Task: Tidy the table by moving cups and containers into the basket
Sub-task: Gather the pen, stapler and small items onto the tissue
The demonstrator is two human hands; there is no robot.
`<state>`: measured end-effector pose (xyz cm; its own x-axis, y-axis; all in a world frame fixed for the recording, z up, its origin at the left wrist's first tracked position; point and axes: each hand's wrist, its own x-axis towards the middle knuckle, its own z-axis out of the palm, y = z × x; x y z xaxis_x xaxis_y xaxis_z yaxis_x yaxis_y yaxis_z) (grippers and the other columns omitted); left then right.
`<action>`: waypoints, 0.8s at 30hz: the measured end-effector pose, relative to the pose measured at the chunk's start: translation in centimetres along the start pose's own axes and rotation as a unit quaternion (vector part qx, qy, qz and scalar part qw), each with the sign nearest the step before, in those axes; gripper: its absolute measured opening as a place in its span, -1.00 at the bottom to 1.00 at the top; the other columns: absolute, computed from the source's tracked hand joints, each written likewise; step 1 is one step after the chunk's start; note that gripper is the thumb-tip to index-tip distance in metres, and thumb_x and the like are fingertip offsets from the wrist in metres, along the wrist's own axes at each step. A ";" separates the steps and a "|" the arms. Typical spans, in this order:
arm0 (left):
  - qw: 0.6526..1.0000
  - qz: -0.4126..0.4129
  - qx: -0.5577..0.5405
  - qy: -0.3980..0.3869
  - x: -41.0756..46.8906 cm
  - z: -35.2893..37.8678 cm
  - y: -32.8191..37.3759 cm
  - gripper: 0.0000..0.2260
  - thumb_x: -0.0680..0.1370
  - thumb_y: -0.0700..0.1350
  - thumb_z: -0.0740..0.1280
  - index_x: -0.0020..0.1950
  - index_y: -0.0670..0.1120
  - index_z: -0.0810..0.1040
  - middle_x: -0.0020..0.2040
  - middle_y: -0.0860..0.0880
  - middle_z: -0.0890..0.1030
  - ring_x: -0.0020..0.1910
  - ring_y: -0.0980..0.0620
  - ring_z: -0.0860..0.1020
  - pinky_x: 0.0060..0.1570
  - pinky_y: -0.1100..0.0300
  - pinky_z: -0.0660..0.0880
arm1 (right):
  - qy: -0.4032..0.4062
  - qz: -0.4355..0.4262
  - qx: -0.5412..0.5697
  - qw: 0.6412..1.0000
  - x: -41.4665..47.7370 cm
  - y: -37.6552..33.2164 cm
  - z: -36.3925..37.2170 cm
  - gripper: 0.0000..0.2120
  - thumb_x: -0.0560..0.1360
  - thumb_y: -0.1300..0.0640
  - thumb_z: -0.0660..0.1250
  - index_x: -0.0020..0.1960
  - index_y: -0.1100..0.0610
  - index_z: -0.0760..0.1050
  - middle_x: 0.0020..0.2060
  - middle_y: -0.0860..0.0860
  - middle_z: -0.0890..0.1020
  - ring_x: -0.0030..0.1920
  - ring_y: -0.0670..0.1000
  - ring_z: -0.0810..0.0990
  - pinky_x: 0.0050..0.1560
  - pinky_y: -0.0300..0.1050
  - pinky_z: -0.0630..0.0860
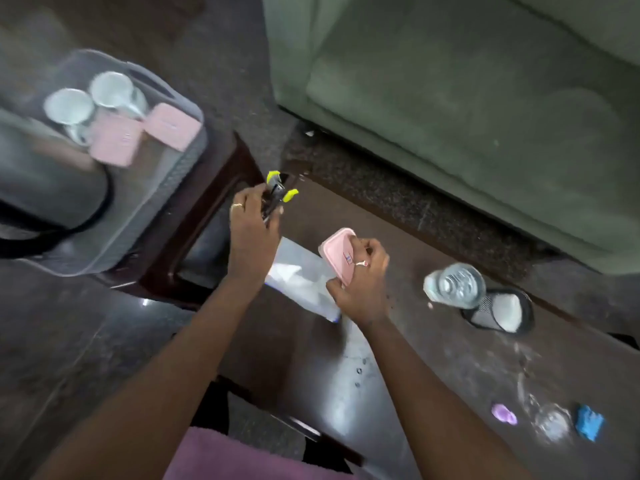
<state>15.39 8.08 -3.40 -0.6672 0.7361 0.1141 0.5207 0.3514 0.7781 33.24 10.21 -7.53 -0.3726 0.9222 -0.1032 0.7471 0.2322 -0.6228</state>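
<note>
Right hand (360,275), fingers clamped on a pink lidded container (337,252) above the desk (433,358), left hand (254,226) fingers closed round a yellow-tipped tool (278,192), grey basket (162,188) left of both, holding cups (69,107) and pink containers (172,126)

A green upholstered sofa (467,109) sat at upper right on dark speckled flooring (221,43) — and the glossy dark wooden table (433,358) caught a bright patch of reflected light.

Pink container (337,252) tilted above table; two pink containers (145,133), cups (69,106) in basket (166,188)
</note>
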 end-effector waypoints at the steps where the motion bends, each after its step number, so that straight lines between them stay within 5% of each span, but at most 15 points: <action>1: 0.999 -0.012 0.011 0.030 1.9 -2.5 -1.3 -0.70 0.46 -0.29 0.34 0.19 -0.30 0.49 0.12 -0.31 0.50 0.08 -0.24 0.49 0.13 0.16 0.34 | -0.004 -0.021 0.014 1.000 1.6 -2.9 1.1 -0.29 0.18 0.16 0.34 0.32 0.21 0.33 0.20 0.23 0.34 0.15 0.23 0.33 0.11 -0.12 0.34; 4: 0.995 -0.042 0.056 0.072 5.6 -6.6 -3.7 -0.67 0.47 -0.30 0.31 0.23 -0.30 0.44 0.14 -0.32 0.52 0.12 -0.29 0.46 0.11 0.10 0.27 | -0.014 -0.046 0.053 0.997 5.8 -8.9 2.9 -0.26 0.18 0.20 0.39 0.35 0.21 0.30 0.21 0.20 0.31 0.19 0.19 0.29 0.17 -0.28 0.17; 12: 0.972 -0.221 0.080 -0.016 10.3 -11.9 -11.5 -0.45 0.48 -0.35 0.23 0.44 -0.07 0.21 0.15 -0.30 0.51 0.13 -0.25 0.46 0.05 0.05 0.33 | -0.102 -0.162 0.083 0.978 13.1 -22.8 8.4 -0.28 0.24 0.28 0.35 0.38 0.14 0.27 0.27 0.15 0.29 0.25 0.18 0.28 0.33 -0.03 0.25; 19: 0.925 -0.318 0.109 -0.180 11.1 -13.4 -15.7 -0.49 0.52 -0.03 0.30 0.42 -0.06 0.21 0.26 -0.28 0.47 0.23 -0.27 0.45 0.15 0.03 0.40 | -0.237 -0.252 -0.062 0.936 16.4 -27.9 13.7 -0.13 0.24 0.28 0.43 0.46 0.19 0.10 0.34 0.18 0.19 0.31 0.23 0.19 0.35 -0.02 0.18; 24: 0.909 -0.316 0.181 -0.201 10.1 -13.5 -16.3 -0.46 0.55 -0.13 0.27 0.45 -0.17 0.11 0.28 -0.34 0.38 0.29 -0.34 0.35 0.26 -0.11 0.36 | -0.302 -0.292 -0.208 0.883 16.8 -28.5 16.4 -0.37 0.39 0.32 0.28 0.43 0.11 0.21 0.37 0.11 0.20 0.30 0.23 0.24 0.34 0.15 0.29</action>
<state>-7.00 1.96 -6.58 -0.6831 0.4479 -0.5768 0.2916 0.8915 0.3468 -3.33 14.03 -4.27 -0.8934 0.3034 -0.3313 0.4207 0.8236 -0.3803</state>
